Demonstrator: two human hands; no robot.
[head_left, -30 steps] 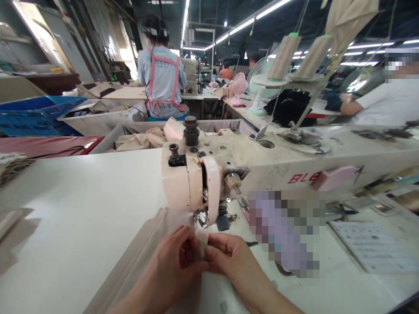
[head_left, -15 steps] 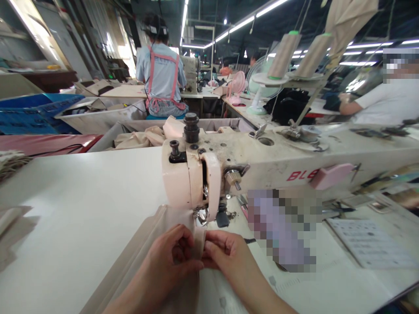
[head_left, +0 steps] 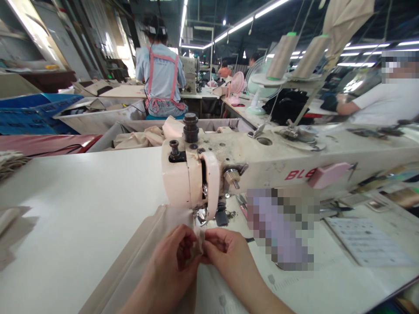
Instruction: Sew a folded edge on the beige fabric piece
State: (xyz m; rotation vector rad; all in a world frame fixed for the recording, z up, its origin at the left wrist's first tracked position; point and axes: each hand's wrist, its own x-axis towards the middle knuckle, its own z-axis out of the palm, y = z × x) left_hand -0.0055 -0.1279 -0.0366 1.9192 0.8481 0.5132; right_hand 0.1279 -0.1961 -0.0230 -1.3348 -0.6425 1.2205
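Observation:
Beige fabric lies on the white table and runs up to the needle area of a sewing machine. Just in front of the presser foot, my left hand pinches the fabric's right edge, its fingers curled. My right hand grips the same edge from the right, thumb against forefinger. A short bit of the edge shows folded between the two hands. The fingertips of both hands nearly meet, and the fabric under the left palm is hidden.
To the right lie a blurred-out purple object and a printed card. Thread cones stand behind the machine. Bins with beige cloth sit beyond the table. A co-worker sits ahead, another person at right.
My left thumb has drawn back and closed in against the fabric edge. The edge between my hands now looks more folded. My right hand has hardly moved.

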